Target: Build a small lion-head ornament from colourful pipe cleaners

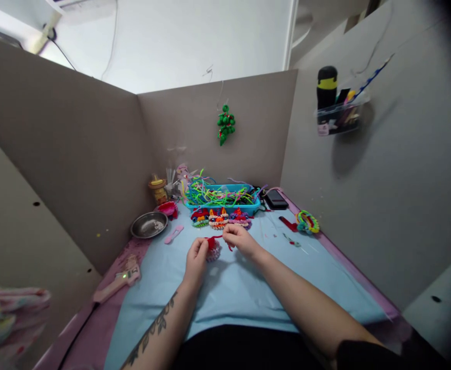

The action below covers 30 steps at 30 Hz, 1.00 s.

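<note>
At the near left, a pink glue gun (116, 281) is being shown lying beside the blue mat (229, 293). Beyond it, just above the mat, a small red-and-white fuzzy piece (213, 252) is being pinched in the closed fingers of the left hand (196, 255). A red pipe cleaner (217, 238) is being stretched from that piece to the right hand (241, 239), whose fingertips are being closed on its other end. Its long axis is being held across, left to right, rising slightly toward the right hand, while the piece itself is being held nearer the left. Farther back, three finished pieces (218, 220) are being displayed in a row before a blue tray (248, 208), with a steel bowl (148, 225) to their left.
</note>
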### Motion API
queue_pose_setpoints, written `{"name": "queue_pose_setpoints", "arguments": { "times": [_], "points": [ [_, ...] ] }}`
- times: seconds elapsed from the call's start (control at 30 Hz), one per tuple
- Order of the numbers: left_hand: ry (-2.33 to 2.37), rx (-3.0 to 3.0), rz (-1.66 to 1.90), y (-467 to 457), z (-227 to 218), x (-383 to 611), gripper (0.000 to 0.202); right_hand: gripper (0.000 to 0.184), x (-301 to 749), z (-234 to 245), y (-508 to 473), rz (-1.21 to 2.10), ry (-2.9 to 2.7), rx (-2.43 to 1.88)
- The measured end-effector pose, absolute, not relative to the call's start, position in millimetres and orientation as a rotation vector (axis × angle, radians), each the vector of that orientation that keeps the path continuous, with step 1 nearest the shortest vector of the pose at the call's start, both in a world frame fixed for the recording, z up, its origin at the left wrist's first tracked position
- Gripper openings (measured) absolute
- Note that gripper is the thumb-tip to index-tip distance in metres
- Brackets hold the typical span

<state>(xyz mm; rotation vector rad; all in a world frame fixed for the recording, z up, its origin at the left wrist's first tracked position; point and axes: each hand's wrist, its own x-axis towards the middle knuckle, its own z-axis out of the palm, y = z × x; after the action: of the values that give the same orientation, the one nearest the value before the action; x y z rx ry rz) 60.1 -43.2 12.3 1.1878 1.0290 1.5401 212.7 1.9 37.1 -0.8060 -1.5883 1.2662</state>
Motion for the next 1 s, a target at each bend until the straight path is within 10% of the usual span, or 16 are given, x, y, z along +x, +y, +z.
{"name": "queue_pose_setpoints", "arguments": {
  "times": [0.67,1.0],
  "points": [
    [1.033,1.129,1.509,-38.9,11.0,55.5,0.033,0.037,212.1,31.4,0.1,1.017,-1.745,-0.738],
    [0.988,1.093,1.54,-36.9,7.7,52.2,0.026,0.01,199.6,27.6,-6.8,0.702,-1.854,-0.8]
  ]
}}
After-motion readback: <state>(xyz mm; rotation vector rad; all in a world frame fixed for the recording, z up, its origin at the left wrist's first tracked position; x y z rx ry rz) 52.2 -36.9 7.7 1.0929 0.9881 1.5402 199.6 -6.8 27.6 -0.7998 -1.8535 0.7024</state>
